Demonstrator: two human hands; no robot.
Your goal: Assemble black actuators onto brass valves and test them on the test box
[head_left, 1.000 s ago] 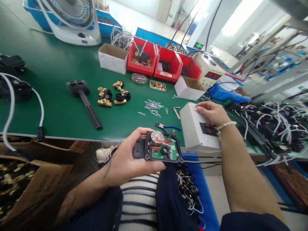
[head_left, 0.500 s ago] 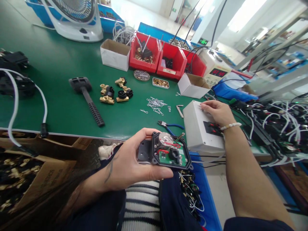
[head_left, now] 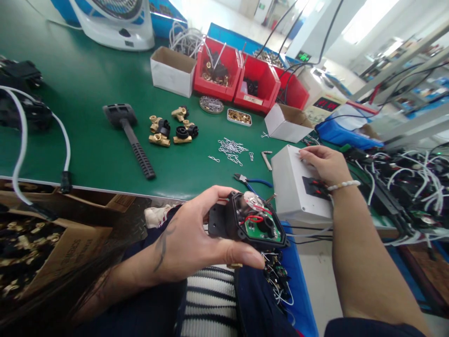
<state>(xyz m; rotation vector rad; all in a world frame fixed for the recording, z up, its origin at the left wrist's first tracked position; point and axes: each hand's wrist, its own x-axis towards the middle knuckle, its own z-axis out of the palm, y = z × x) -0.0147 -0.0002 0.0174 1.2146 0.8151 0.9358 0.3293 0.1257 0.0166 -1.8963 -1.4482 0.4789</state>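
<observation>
The housing looks matt plastic, the bins glossy, the fittings brassy metal.

the housing is held before the front edge of the counter, left of the box. the pliers are placed behind the housing; farther back on the counter, the clips are laid right of the fittings, and the bins are lined up behind the clips.
</observation>
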